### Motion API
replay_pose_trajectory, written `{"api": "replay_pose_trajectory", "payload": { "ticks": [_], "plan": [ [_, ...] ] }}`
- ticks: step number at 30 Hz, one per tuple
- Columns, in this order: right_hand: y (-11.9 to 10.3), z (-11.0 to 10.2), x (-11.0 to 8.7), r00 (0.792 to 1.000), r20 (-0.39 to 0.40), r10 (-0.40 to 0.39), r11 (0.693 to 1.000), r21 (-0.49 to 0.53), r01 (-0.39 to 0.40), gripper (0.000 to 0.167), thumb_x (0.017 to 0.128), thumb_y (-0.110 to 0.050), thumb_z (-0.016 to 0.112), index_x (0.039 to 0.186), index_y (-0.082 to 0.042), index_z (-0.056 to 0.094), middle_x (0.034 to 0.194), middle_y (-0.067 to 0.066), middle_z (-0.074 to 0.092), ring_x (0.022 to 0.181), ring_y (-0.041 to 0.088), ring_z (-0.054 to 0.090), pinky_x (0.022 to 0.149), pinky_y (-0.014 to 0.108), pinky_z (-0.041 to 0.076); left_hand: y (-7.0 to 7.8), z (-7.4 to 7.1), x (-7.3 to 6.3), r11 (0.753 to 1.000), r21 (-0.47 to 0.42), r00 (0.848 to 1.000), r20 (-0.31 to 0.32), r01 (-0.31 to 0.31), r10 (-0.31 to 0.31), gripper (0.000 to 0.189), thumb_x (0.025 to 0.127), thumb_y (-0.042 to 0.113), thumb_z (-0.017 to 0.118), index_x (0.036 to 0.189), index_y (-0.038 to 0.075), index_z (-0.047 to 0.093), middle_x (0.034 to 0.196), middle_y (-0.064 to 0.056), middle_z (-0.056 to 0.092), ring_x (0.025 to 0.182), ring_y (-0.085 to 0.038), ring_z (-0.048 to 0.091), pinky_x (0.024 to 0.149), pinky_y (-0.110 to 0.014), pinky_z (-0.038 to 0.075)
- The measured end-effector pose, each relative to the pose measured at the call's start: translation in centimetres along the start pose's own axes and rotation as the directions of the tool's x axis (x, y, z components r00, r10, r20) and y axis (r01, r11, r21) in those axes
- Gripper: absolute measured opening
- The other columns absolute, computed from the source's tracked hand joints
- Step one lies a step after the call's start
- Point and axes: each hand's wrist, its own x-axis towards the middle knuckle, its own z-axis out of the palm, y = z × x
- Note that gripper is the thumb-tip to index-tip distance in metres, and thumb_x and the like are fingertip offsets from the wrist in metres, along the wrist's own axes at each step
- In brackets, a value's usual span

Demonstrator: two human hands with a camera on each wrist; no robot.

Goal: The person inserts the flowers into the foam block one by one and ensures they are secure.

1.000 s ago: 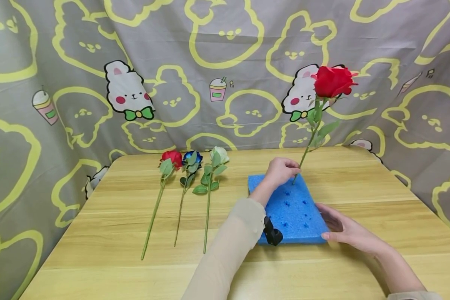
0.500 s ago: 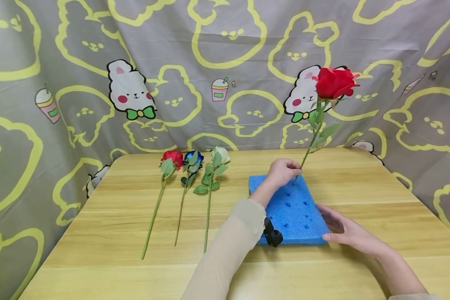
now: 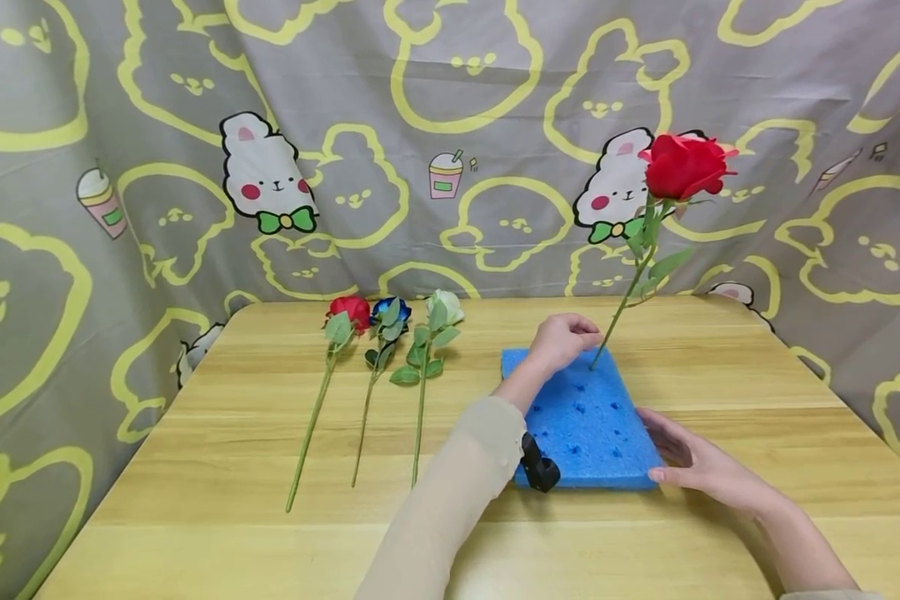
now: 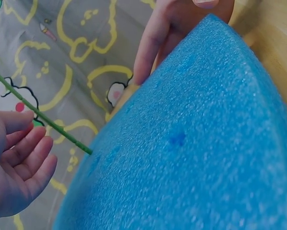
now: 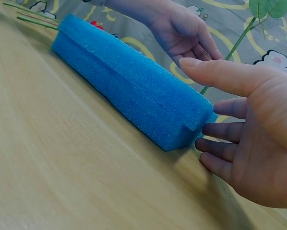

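Note:
A red rose (image 3: 686, 168) on a long green stem (image 4: 62, 130) stands in the far part of a blue foam block (image 3: 592, 429), leaning right. My left hand (image 3: 562, 342) is beside the lower stem. In the left wrist view its fingers are loosely bent and not wrapped round the stem. Small holes dot the foam's top. My right hand (image 3: 708, 467) is at the block's right side, with its thumb by the near corner. The right wrist view shows its fingers (image 5: 225, 132) extended, fingertips at the foam's end.
Left of the block, a red rose (image 3: 348, 313), a blue rose (image 3: 390, 312) and a white rose (image 3: 446, 307) lie on the wooden table (image 3: 217, 442), stems toward the near edge. A patterned grey curtain (image 3: 390, 100) hangs behind the table.
My left fingers, earlier pinching the rose stem, have loosened from it. The flower has shifted slightly right. My right hand stays at the foam block; the head view has moved a little.

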Motion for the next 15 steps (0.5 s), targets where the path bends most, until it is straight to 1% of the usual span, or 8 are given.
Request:
{"api": "replay_pose_trajectory", "payload": {
  "ticks": [2, 5, 9, 12, 15],
  "plan": [
    [0.0, 0.0, 0.0, 1.000, -0.002, 0.004, 1.000, -0.002, -0.004, 0.068, 0.090, 0.002, 0.055, 0.141, 0.015, 0.011, 0.142, 0.040, 0.012, 0.118, -0.014, 0.033, 0.093, 0.007, 0.031, 0.0, -0.3, -0.1, 1.000, -0.024, 1.000, -0.003, 0.006, -0.006, 0.010, 0.087, 0.019, 0.067, 0.090, 0.010, 0.068, 0.075, 0.004, 0.059, 0.075, -0.014, 0.060, 0.062, -0.022, 0.046],
    [0.0, 0.0, 0.0, 1.000, -0.006, 0.010, 1.000, -0.006, -0.010, 0.068, 0.090, 0.002, 0.055, 0.141, 0.014, 0.012, 0.142, 0.039, 0.012, 0.118, -0.014, 0.033, 0.092, 0.006, 0.031, 0.1, -0.9, -0.5, 0.998, -0.056, 1.000, -0.014, 0.000, -0.001, 0.011, 0.087, 0.018, 0.066, 0.091, 0.008, 0.067, 0.075, 0.003, 0.061, 0.073, -0.013, 0.062, 0.063, -0.021, 0.048],
    [-0.1, 0.1, 0.0, 1.000, -0.006, 0.017, 1.000, -0.007, -0.017, 0.068, 0.090, 0.002, 0.055, 0.141, 0.014, 0.012, 0.142, 0.039, 0.012, 0.117, -0.015, 0.033, 0.092, 0.006, 0.032, 0.2, -1.9, -0.9, 0.997, -0.078, 0.999, -0.034, -0.007, 0.004, 0.012, 0.088, 0.018, 0.066, 0.093, 0.007, 0.066, 0.075, 0.003, 0.063, 0.075, -0.015, 0.064, 0.064, -0.021, 0.049],
    [-0.2, 0.0, 0.0, 1.000, -0.006, 0.015, 1.000, -0.007, -0.015, 0.068, 0.090, 0.002, 0.055, 0.141, 0.014, 0.012, 0.142, 0.040, 0.012, 0.117, -0.015, 0.033, 0.092, 0.006, 0.032, 0.5, -2.7, -1.3, 0.996, -0.088, 0.999, -0.049, -0.004, 0.000, 0.012, 0.087, 0.017, 0.066, 0.092, 0.007, 0.066, 0.076, 0.002, 0.064, 0.079, -0.021, 0.065, 0.064, -0.023, 0.051],
    [-0.2, 0.0, 0.1, 1.000, -0.006, 0.005, 1.000, -0.007, -0.005, 0.067, 0.089, 0.003, 0.055, 0.141, 0.014, 0.013, 0.141, 0.041, 0.011, 0.117, -0.015, 0.034, 0.092, 0.006, 0.032, 0.7, -3.5, -1.7, 0.993, -0.117, 0.998, -0.061, -0.005, -0.002, 0.011, 0.087, 0.016, 0.066, 0.091, 0.006, 0.067, 0.076, 0.001, 0.066, 0.076, -0.019, 0.065, 0.067, -0.028, 0.053]
  ]
}}
